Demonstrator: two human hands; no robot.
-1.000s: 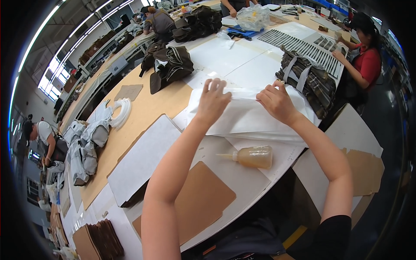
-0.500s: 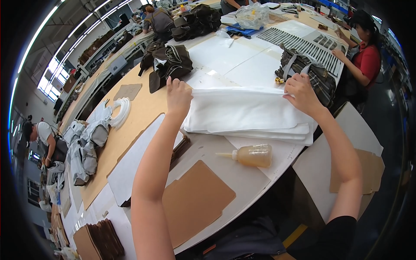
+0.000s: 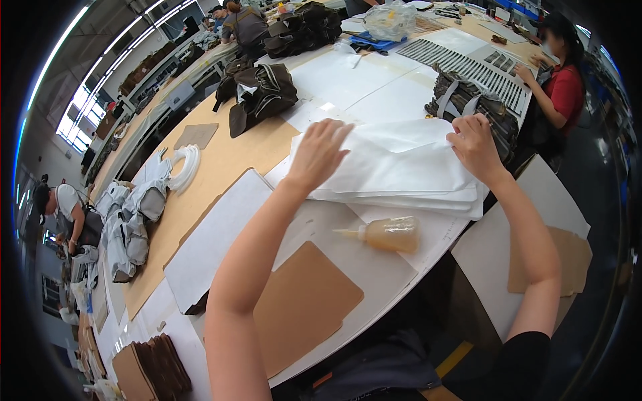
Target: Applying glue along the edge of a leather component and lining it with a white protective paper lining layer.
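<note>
A stack of thin white fabric sheets (image 3: 394, 167) lies on the table in front of me, its top sheet rumpled. My right hand (image 3: 476, 150) pinches the far right edge of that top sheet, thumb against fingers. Over the stack's left end is my left hand (image 3: 319, 155), off the sheet's edge, its fingers apart and slightly smeared by motion; it holds nothing that I can see. Just nearer than the stack, a squeeze bottle (image 3: 393, 234) of amber liquid lies on its side, its thin nozzle pointing left.
A brown cardboard piece (image 3: 309, 304) and a pale board (image 3: 217, 234) lie nearer and left. Brown pieces (image 3: 152, 367) are stacked at lower left. Dark bags (image 3: 264, 97), a plaid bag (image 3: 478, 110) and grey bags (image 3: 134, 224) surround the work area. A co-worker in red (image 3: 565, 93) works at far right.
My left hand has let go of the top sheet's left corner and moved right and nearer. The sheet, stretched flat before, now lies looser, while my right hand keeps its pinch.
</note>
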